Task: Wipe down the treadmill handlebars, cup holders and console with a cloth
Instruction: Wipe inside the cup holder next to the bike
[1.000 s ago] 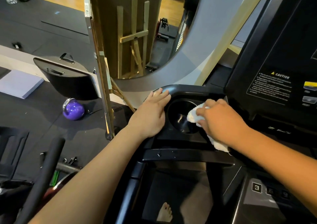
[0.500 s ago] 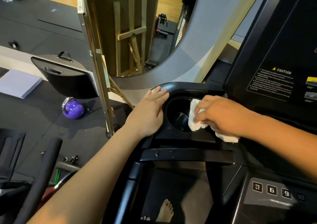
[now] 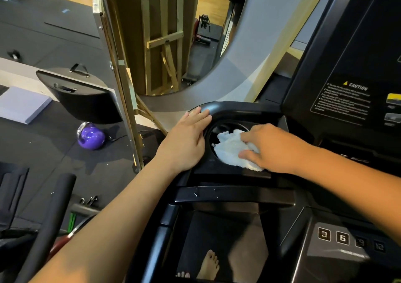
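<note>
Your right hand pinches the white cloth at the cup holder rim, left hand flat beside it; next, likely sweep inside.

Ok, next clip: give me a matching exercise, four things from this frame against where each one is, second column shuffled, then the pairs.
Things:
1. white cloth
2. left hand
3. purple kettlebell
4. number buttons

Places:
A. on the dark floor mat, left of the treadmill
B. flat on the rim beside the cup holder
C. lower right, on the console panel
D. under the right hand, over the cup holder

Pairs: 1-D, 2-B, 3-A, 4-C
</note>
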The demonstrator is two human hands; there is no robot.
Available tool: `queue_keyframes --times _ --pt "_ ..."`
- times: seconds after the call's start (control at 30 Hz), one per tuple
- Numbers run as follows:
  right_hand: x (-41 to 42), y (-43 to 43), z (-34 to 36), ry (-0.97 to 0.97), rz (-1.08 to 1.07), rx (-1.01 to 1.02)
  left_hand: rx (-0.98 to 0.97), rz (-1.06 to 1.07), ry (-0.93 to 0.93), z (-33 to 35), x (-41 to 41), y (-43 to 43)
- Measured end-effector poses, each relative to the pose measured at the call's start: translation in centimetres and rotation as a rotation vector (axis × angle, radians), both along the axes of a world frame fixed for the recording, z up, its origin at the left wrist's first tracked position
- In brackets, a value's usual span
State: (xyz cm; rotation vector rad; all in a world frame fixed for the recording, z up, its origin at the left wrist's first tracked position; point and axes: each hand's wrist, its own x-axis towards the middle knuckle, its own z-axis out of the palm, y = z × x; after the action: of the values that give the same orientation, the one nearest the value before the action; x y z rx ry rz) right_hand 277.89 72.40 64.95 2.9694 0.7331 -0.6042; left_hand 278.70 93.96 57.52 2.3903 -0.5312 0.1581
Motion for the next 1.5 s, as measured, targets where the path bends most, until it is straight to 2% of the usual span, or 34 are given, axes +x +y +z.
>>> queue_keyframes --times 0.1,0.3,0.43,0.53,0.63,0.7,0.8,0.87,1.0,1.13,1.23,1.33,1.4,1.5 --pt "2.4 2.5 -1.8 0.029 0.112 -0.134 -0.008 0.005 -0.010 -0.1 -0.1 0.0" --pt "5.1 3.1 -4.2 0.211 0.127 0.023 -0.011 0.015 -0.009 -0.3 0.0 0.0" --pt "4.8 3.8 -5.0 0.239 0.061 0.076 0.007 0.022 -0.006 -0.2 0.1 -0.2" --pt "4.7 4.9 -5.3 0.219 0.152 -0.099 0.012 0.021 -0.002 -0.3 0.1 -0.1" --pt "4.7 5.2 -4.3 0.218 0.352 -0.291 0.000 0.011 0.011 -0.2 0.2 0.1" --pt "4.6 5.0 -3.9 0.161 0.525 -0.366 -0.003 0.004 0.013 -0.2 0.2 0.2" --pt "4.7 4.2 -4.3 -0.174 0.816 -0.398 -0.005 0.001 0.007 -0.2 0.1 0.2" --pt "5.1 3.1 -4.3 -0.193 0.864 -0.354 -0.007 0.000 0.005 -0.3 0.2 0.2" --pt "5.1 3.3 -3.8 -0.030 0.529 -0.273 -0.014 0.007 -0.003 -0.3 0.1 0.2" --pt "4.0 4.0 -4.6 -0.080 0.201 -0.121 -0.020 0.009 -0.015 -0.1 0.1 0.0" --pt "3.2 4.8 -5.5 -0.091 -0.093 -0.127 -0.026 0.019 -0.030 0.2 0.0 0.0" --pt "4.3 5.7 -4.0 0.144 -0.175 -0.133 -0.038 0.010 -0.036 0.4 -0.2 -0.1" --pt "4.8 5.4 -1.3 0.235 0.002 -0.176 -0.039 -0.001 -0.027 0.3 -0.1 0.0" --pt "4.0 4.4 0.5 -0.056 0.558 -0.314 -0.043 0.005 -0.025 0.4 0.0 0.0"
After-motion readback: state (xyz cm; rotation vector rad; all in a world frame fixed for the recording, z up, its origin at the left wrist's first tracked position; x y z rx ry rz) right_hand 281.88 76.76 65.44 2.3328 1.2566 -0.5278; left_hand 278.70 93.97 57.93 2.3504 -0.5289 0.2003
